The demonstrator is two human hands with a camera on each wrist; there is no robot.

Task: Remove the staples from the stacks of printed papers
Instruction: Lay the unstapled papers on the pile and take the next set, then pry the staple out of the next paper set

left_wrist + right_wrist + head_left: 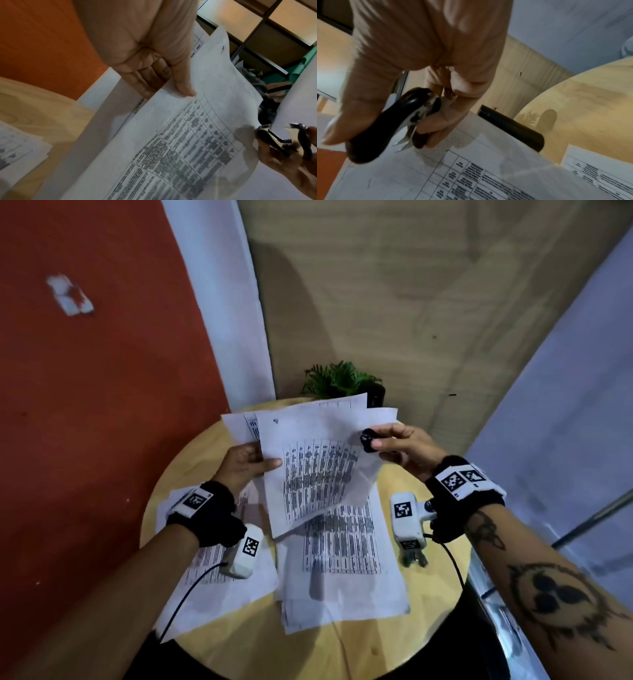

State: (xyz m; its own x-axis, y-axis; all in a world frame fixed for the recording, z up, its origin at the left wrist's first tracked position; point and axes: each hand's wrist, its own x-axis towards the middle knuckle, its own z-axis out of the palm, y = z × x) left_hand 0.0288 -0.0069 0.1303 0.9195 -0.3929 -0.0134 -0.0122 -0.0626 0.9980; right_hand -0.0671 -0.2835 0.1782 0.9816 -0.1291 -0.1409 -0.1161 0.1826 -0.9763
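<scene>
A stack of printed papers (315, 474) with table print is lifted off the round wooden table (359, 655). My left hand (245, 463) pinches its left edge, thumb (185, 89) on top and fingers underneath. My right hand (400, 445) grips a black staple remover (367, 440) at the stack's upper right edge. In the right wrist view the staple remover (393, 125) shows its metal claws just above the top sheet (471, 175). A small dark mark (275, 421) sits near the top sheet's far left corner; I cannot tell whether it is a staple.
More printed sheets lie on the table: one pile (342, 570) in the middle, another (239, 594) under my left forearm. A green plant (339, 381) in a black pot (510, 127) stands at the far edge. A red wall is close on the left.
</scene>
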